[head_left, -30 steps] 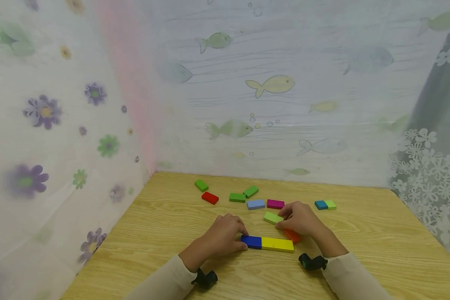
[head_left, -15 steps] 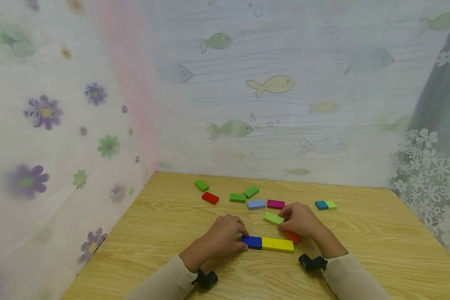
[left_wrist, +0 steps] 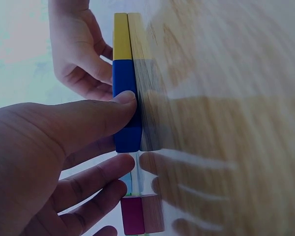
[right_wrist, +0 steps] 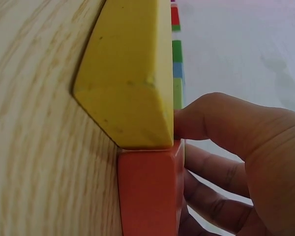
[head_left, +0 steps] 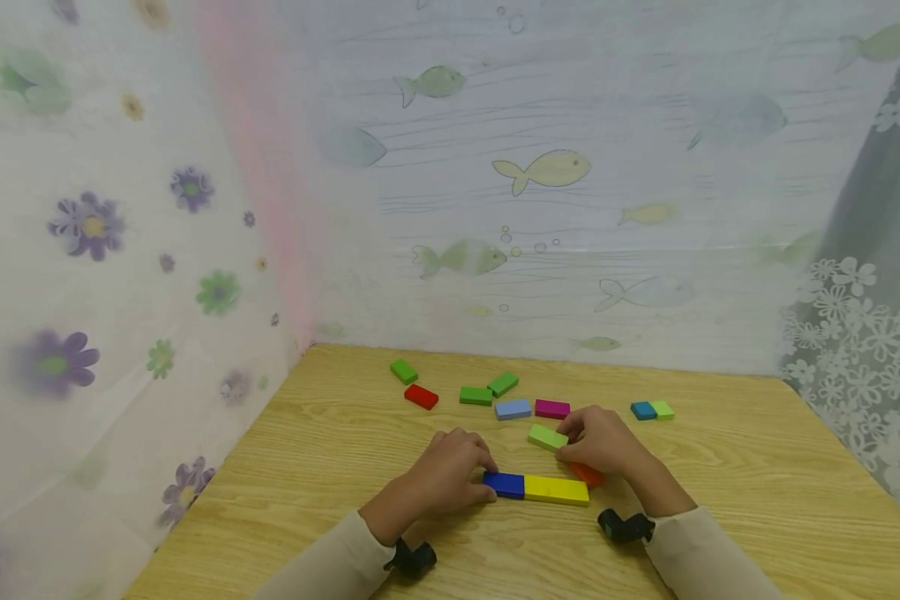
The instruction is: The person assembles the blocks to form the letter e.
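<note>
My left hand [head_left: 453,471] pinches the left end of a blue block [head_left: 506,485]; in the left wrist view the thumb lies on its near face. Joined end to end with it on the right is a yellow length [head_left: 557,490], one block or more. Beyond the yellow, my right hand [head_left: 603,442] grips the right end of a light green block [head_left: 546,437] between thumb and fingers. An orange-red block [head_left: 587,473], partly covered by that hand in the head view, stands by the yellow's right end, as the orange-red block [right_wrist: 148,191] in the right wrist view shows.
Farther back on the wooden table [head_left: 330,467] lie a red block [head_left: 421,397], several green ones, a pale blue block [head_left: 512,409] and a magenta block [head_left: 552,409]. At right, a teal block [head_left: 642,410] touches a lime block [head_left: 662,410]. Patterned curtains border the table.
</note>
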